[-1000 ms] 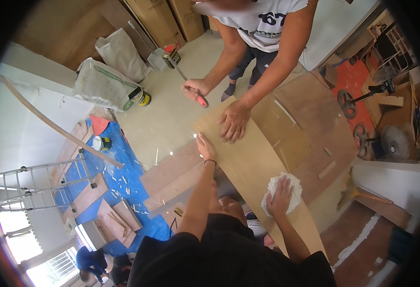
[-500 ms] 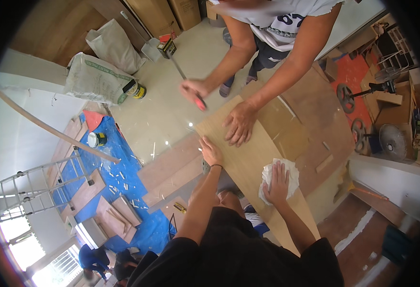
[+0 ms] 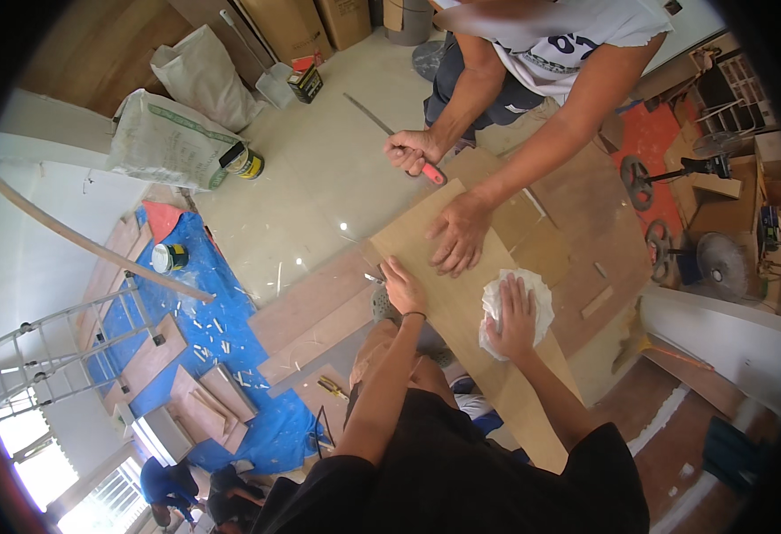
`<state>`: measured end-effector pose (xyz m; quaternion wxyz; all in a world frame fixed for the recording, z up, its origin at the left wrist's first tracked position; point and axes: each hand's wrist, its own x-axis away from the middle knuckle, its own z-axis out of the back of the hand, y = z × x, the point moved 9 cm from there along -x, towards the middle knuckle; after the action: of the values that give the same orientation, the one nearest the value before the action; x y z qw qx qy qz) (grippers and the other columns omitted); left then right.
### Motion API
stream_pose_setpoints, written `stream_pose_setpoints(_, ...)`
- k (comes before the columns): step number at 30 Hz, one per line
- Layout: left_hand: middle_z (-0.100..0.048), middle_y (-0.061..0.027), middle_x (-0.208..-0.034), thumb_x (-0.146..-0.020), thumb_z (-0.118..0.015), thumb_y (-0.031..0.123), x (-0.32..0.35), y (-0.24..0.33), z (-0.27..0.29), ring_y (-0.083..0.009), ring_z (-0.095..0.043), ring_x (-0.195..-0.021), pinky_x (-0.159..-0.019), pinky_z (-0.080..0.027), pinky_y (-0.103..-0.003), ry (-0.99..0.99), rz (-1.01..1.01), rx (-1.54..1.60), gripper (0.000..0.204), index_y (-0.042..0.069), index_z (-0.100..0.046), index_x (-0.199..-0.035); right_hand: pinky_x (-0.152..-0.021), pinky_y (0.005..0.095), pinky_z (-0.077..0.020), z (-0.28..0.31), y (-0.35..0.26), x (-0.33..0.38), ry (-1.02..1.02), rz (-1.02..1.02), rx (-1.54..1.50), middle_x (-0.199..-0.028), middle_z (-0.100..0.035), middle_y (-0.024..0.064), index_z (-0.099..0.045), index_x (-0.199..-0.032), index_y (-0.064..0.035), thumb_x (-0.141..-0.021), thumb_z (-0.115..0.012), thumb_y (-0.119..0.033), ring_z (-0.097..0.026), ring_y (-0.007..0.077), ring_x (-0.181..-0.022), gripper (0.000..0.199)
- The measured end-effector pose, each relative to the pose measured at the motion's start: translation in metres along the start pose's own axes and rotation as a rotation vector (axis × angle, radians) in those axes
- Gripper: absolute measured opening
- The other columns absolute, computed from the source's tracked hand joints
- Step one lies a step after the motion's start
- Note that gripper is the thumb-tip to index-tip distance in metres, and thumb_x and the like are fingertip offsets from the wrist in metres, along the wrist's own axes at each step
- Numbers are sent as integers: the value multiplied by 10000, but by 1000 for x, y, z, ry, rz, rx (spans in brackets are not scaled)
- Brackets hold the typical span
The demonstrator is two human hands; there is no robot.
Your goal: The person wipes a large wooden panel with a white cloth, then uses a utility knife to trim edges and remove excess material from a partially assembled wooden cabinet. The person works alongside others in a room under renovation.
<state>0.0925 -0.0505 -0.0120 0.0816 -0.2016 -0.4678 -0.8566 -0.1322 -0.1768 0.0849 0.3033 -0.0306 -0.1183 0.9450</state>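
Note:
A long pale wooden board lies slantwise in front of me. My left hand grips its left edge near the far end, the thumb side partly hidden. My right hand lies flat, fingers spread, on a crumpled white cloth against the board. Across from me, a co-worker's hand rests flat on the board's far end. The co-worker's other hand holds a long file with a red handle, raised beside the board's corner.
Wooden planks lie on the floor to the left, beside a blue sheet with scraps and a paint can. White sacks stand at the far left, near a dustpan. Fans stand on the right.
The co-worker's file hand has moved right and back toward their body. My right hand and the cloth have shifted slightly toward the board's far end. My left hand keeps its hold.

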Motion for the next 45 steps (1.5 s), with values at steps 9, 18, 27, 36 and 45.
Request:
stream_pose_setpoints(9, -649, -284, -973, -1004, -192, 562, 8, 3, -4, -496, -594, -916, -746, -436, -533, -79, 16, -17, 613, 62, -452, -1244, -1145, 563, -162, 1, 4, 3, 20, -9, 2, -1522, -316, 221, -342, -1450, 27, -818, -551, -332, -285, 402, -1413, 756)
stream_pose_setpoints(18, -645, -294, -940, -1020, -233, 503, 15, 10, 0, -494, -599, -882, -724, -436, -547, -67, 16, 15, 564, 47, -443, -1276, -1148, 559, -158, -3, 7, 6, -11, -43, 13, -1523, -313, 216, -348, -1448, 20, -802, -553, -325, -274, 403, -1416, 761)
stream_pose_setpoints(27, -648, -292, -932, -1030, -253, 449, 14, 10, -1, -495, -599, -871, -716, -436, -548, -90, -7, 5, 521, 32, -417, -1295, -1148, 556, -156, -3, 9, 7, -25, -65, -5, -1526, -306, 214, -352, -1448, 12, -802, -550, -334, -264, 397, -1422, 759)
stream_pose_setpoints(36, -644, -298, -951, -1031, -257, 440, 13, 9, -4, -498, -594, -891, -732, -438, -545, -104, 16, 14, 503, 28, -425, -1266, -1149, 550, -155, -1, 7, 4, -8, -49, 11, -1523, -314, 215, -357, -1446, 12, -804, -548, -339, -272, 394, -1420, 756)
stream_pose_setpoints(45, -604, -286, -1075, -1028, -310, 422, 14, 10, -4, -466, -571, -978, -801, -434, -505, -87, -35, 30, 491, 7, -422, -1268, -1145, 556, -163, -2, 9, 9, -22, -57, 15, -1528, -306, 208, -354, -1447, 10, -808, -548, -337, -263, 389, -1424, 753)
